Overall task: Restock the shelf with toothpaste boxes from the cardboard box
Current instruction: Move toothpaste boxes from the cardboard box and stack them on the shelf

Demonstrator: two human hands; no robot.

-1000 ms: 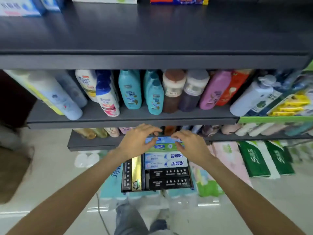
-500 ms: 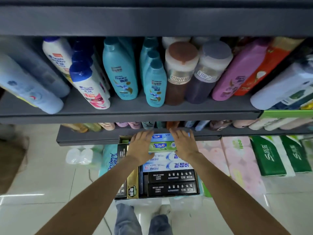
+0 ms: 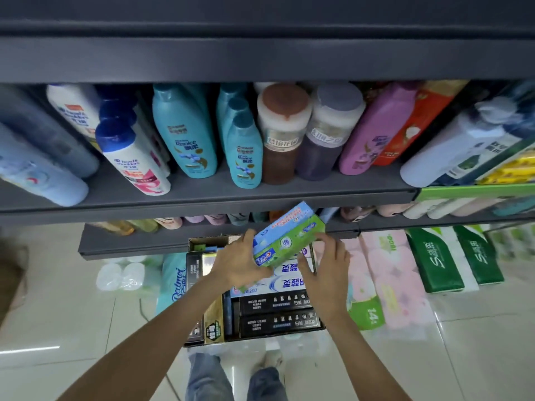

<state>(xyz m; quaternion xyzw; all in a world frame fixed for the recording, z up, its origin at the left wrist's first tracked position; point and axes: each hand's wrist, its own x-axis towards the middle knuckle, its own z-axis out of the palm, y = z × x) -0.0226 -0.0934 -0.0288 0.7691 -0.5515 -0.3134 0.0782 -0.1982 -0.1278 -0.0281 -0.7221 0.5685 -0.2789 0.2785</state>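
Toothpaste boxes [image 3: 285,237], a blue one and a green one together, are up in our hands, tilted, right above the cardboard box [image 3: 252,287] on the floor. Our left hand [image 3: 241,263] has its fingers curled round the near end of the pair, gripping them. Our right hand [image 3: 328,266] sits just beside the green box, fingers loose and touching its edge, not really clamped on anything. More toothpaste packs, white and black, lie flat inside the cardboard box. Shampoo bottles [image 3: 185,134] line the shelf [image 3: 202,195] above.
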